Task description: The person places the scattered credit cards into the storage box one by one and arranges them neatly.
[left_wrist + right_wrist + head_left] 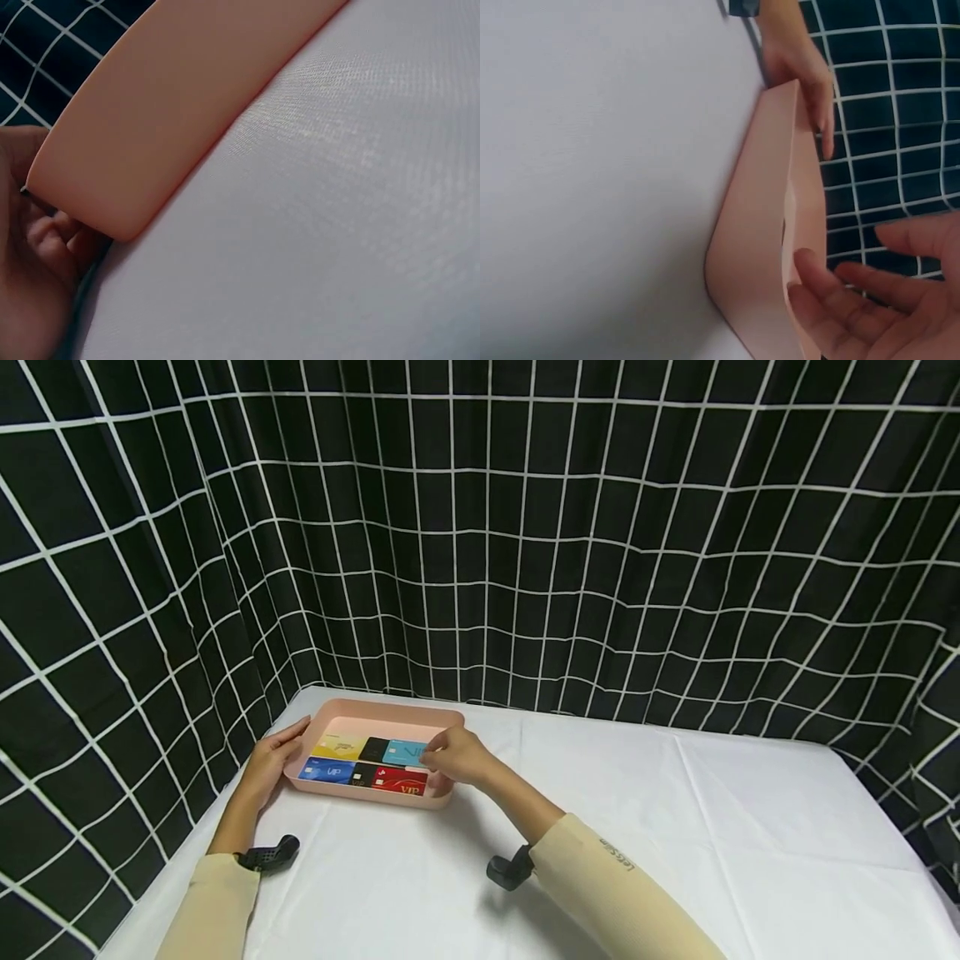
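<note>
A shallow pink tray (pixel 390 707) lies on the table with several bank-style cards inside. One row has a yellow card (pixel 337 746), a black card (pixel 372 749) and a light blue card (pixel 403 752). Nearer the front are a dark blue card (pixel 327 770), another black card (pixel 362 775) and a red VIP card (pixel 400 781). My left hand (pixel 268 764) rests against the tray's left end. My right hand (pixel 459 755) is over the tray's right end, by the light blue card. The right wrist view shows its fingers (pixel 847 300) loosely bent, thumb apart, nothing visibly held.
A white cloth (pixel 600 843) covers the table, with creases to the right of the tray. Behind and at the sides hangs a black curtain (pixel 510 527) with a white grid. Each wrist wears a black camera mount (pixel 512 868).
</note>
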